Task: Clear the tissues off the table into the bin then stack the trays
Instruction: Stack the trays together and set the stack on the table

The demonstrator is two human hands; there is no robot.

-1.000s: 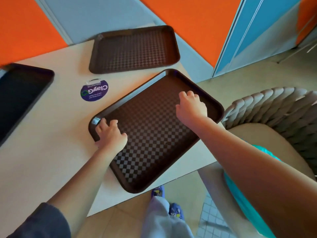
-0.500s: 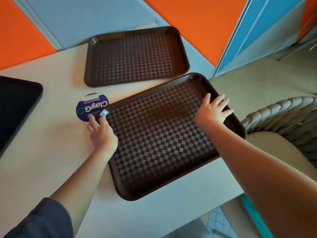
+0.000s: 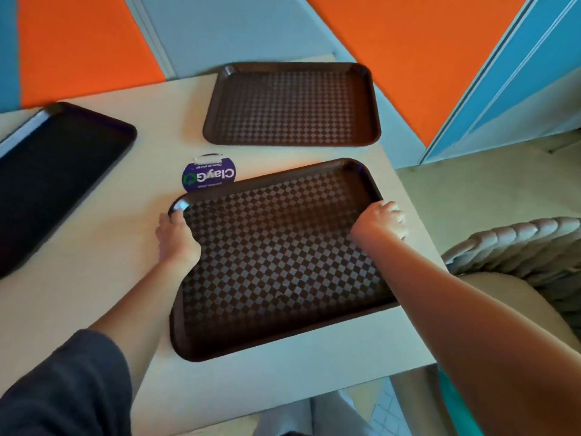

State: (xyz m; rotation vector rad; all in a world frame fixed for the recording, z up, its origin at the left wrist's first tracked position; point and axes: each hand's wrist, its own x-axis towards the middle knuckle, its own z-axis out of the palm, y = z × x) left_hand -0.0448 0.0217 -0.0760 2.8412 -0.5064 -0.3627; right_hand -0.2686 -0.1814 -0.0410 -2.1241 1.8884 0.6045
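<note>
Brown checkered plastic — the near tray lies flat on the beige table, filling the middle of my view and skewed a little against the table edge. My left hand grips its rim near the corner at 9 o'clock, thumb inside the rim, the fingers hidden at the outer edge. My right hand curls over the rim at 3 o'clock, knuckles up, fingertips hidden over the outer side. I cannot tell whether the tray is lifted or resting.

A second brown tray sits at 12 o'clock, apart from the near one, its far edge at the table's end. A darker tray lies at 10 o'clock, partly out of frame. A round purple sticker is fixed to the table between the trays — the near tray's far rim just overlaps its edge.

A woven chair back stands at 3 o'clock beside the table.
</note>
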